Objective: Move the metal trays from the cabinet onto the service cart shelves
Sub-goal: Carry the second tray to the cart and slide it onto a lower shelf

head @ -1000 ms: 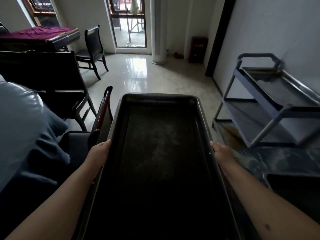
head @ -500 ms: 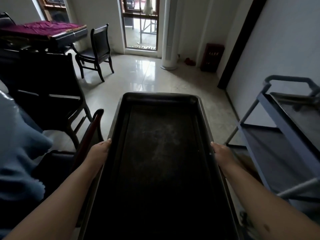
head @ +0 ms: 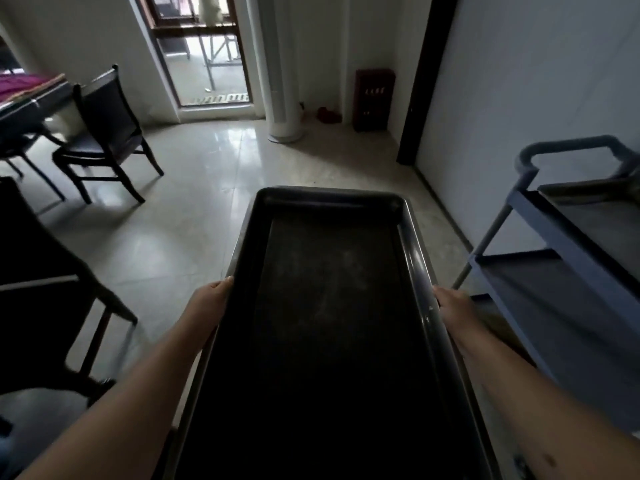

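A long dark metal tray (head: 329, 306) is carried level in front of me, its short end pointing away. My left hand (head: 211, 306) grips its left rim and my right hand (head: 453, 306) grips its right rim, both about halfway along. The grey service cart (head: 568, 282) stands at the right against the wall, with a looped handle and stacked shelves. Another tray (head: 595, 188) lies on the cart's top shelf. The cart's middle shelf is just right of my right hand.
Dark wooden chairs (head: 104, 133) and a table with a magenta cloth (head: 20, 91) stand at the left. A white column (head: 280, 64) and a red box (head: 374, 98) are by the far wall, beside a glass door (head: 204, 50). Pale tiled floor (head: 194, 209) lies ahead.
The view has swung and moved: the cart has slid further to the right edge and nearer, the chairs and blue cloth at the left have dropped away. Both hands keep their grip on the tray.
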Demonstrator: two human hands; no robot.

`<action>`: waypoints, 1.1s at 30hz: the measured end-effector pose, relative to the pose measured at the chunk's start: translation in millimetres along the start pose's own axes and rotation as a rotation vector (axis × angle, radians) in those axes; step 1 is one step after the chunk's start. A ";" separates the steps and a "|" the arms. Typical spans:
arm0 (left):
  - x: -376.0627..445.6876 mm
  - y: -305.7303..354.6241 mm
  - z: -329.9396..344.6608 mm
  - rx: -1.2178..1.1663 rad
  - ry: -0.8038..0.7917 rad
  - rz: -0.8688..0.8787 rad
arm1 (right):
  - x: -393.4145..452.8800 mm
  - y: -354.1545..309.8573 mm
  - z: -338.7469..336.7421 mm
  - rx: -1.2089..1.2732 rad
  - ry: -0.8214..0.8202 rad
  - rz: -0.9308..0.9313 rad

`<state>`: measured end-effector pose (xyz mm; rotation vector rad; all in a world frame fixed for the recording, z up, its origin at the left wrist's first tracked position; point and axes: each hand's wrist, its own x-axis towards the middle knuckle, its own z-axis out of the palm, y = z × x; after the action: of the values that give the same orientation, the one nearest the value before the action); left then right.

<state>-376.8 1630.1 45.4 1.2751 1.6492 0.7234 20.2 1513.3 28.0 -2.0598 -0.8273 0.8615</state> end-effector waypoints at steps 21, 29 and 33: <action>345.5 212.1 174.9 0.251 -0.484 0.231 | 195.9 -67.1 -8.9 0.226 0.534 0.301; 363.9 247.7 278.6 0.458 -0.915 0.338 | 115.1 -32.6 13.1 0.385 0.906 0.564; 323.1 246.7 333.7 0.535 -1.078 0.439 | 52.5 -16.4 23.1 0.523 1.055 0.756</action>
<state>9.4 1986.0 18.7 1.9512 0.6644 -0.2386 27.6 1570.8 14.0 -1.9218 0.7050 0.1775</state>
